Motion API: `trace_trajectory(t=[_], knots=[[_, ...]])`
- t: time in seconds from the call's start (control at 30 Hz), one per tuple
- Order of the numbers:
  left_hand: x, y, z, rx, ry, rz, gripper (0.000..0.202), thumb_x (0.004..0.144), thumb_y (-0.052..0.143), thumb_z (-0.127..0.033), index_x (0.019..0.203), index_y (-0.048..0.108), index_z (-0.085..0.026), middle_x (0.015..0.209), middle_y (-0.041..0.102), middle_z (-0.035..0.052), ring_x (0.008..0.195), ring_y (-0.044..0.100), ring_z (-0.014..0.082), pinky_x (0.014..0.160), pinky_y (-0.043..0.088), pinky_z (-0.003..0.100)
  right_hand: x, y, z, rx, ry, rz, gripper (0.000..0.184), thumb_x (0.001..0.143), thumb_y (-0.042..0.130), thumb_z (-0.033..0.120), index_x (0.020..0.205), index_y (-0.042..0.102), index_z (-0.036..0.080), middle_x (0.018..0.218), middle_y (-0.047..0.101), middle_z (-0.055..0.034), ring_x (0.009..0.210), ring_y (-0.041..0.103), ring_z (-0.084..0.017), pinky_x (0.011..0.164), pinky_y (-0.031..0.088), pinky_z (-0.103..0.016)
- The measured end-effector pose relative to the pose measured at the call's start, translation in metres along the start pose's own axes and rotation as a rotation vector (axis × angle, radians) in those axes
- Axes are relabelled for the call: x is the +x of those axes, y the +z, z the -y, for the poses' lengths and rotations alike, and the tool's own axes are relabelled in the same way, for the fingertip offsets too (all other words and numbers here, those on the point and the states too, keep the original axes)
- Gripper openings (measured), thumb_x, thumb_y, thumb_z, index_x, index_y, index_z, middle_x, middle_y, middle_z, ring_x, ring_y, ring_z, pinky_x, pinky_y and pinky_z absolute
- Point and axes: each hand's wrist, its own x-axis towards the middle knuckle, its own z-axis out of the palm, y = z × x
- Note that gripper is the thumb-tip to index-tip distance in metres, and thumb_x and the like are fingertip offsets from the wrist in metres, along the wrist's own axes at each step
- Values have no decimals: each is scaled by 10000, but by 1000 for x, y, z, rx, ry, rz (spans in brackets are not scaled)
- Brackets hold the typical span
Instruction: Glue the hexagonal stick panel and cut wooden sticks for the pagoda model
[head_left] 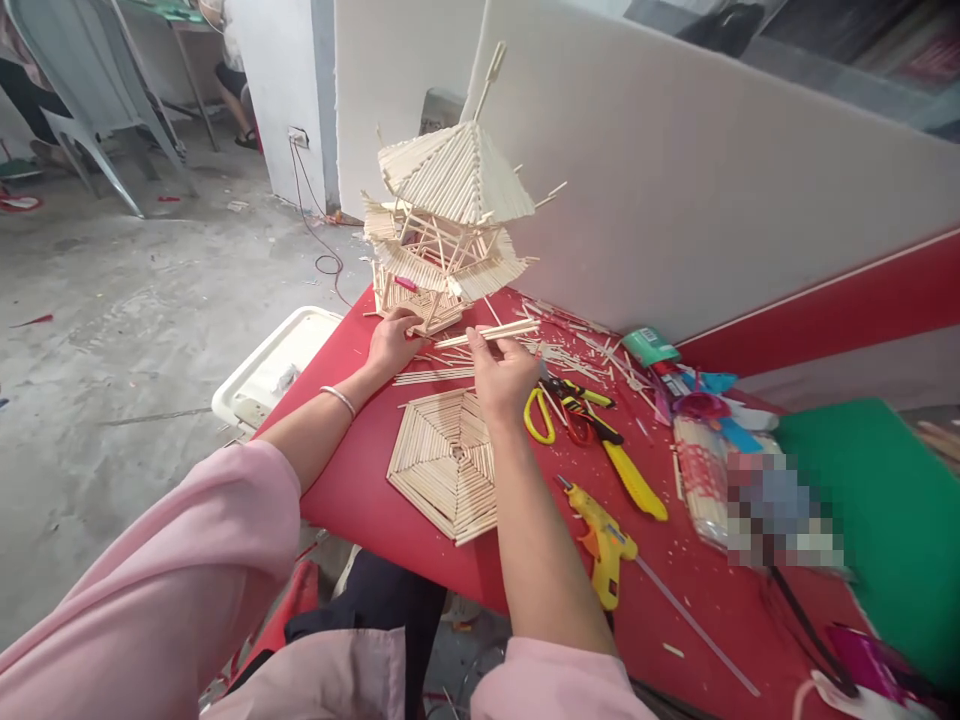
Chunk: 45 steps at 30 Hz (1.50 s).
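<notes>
A tall tower model (444, 215) built of thin wooden sticks stands at the far corner of the red table (360, 480). My left hand (391, 342) rests against the model's base, fingers curled on its lower frame. My right hand (500, 375) pinches a small bundle of loose sticks (491, 333), held level just right of the base. A flat hexagonal stick panel (444, 462) lies on the table below both hands. More loose sticks (435, 376) lie between my hands.
Yellow-handled scissors (559, 408), a yellow utility knife (634, 480) and a yellow glue gun (604, 545) lie to the right. A packet of sticks (701, 480) and a green mat (885, 520) sit further right. A white panel (712, 170) stands behind; a white tray (274, 365) is beside the table.
</notes>
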Motion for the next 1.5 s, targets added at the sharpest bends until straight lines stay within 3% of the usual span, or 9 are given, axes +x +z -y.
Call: trace_trajectory(t=[0.27, 0.5, 0.63, 0.83, 1.17, 1.3, 1.5], knots=[[14, 2, 2, 7, -89, 130, 389, 712, 795, -241, 1100, 763, -231, 1265, 666, 53, 1021, 658, 214, 851, 538, 292, 10, 23, 6, -163, -125, 33, 268, 922, 615, 440, 931, 761, 215, 871, 775, -67, 736, 692, -179, 728, 516, -322], [13, -2, -4, 74, -103, 214, 306, 823, 670, -264, 1118, 747, -294, 1136, 717, 8, 1005, 662, 204, 832, 514, 276, 7, 41, 4, -222, -148, -12, 300, 919, 615, 454, 894, 765, 195, 798, 755, -85, 712, 666, -197, 720, 482, -339], [14, -2, -4, 85, -122, 226, 398, 801, 702, -273, 1198, 708, -301, 1166, 715, 7, 1013, 664, 207, 817, 509, 276, 7, 47, 3, -210, -160, 29, 300, 944, 566, 427, 914, 763, 203, 862, 765, -93, 765, 681, -207, 758, 494, -355], [15, -2, -5, 38, -139, 194, 215, 834, 688, -263, 1035, 764, -273, 1096, 727, 24, 981, 676, 214, 760, 499, 281, 8, 55, -1, -223, -174, 0, 371, 950, 537, 477, 864, 759, 193, 806, 759, -95, 743, 683, -216, 750, 502, -351], [13, 0, -5, 16, -148, 180, 247, 881, 618, -263, 1079, 763, -298, 1128, 738, 18, 1000, 669, 217, 758, 506, 290, 13, 59, 6, -321, -184, 5, 307, 910, 589, 443, 750, 720, 215, 752, 735, -84, 701, 647, -216, 709, 466, -339], [12, -2, -9, 45, -130, 198, 303, 913, 572, -260, 1159, 741, -313, 1142, 736, 20, 1026, 667, 215, 783, 509, 286, 15, 63, 7, -337, -182, -42, 305, 899, 607, 436, 724, 712, 210, 724, 731, -84, 672, 645, -216, 674, 457, -329], [9, -5, -12, 81, -72, 235, 283, 935, 528, -227, 1064, 770, -297, 1085, 751, 23, 1025, 672, 212, 762, 497, 271, 16, 66, 9, -300, -134, -120, 306, 880, 636, 469, 737, 726, 213, 717, 746, -79, 662, 657, -229, 663, 473, -341]])
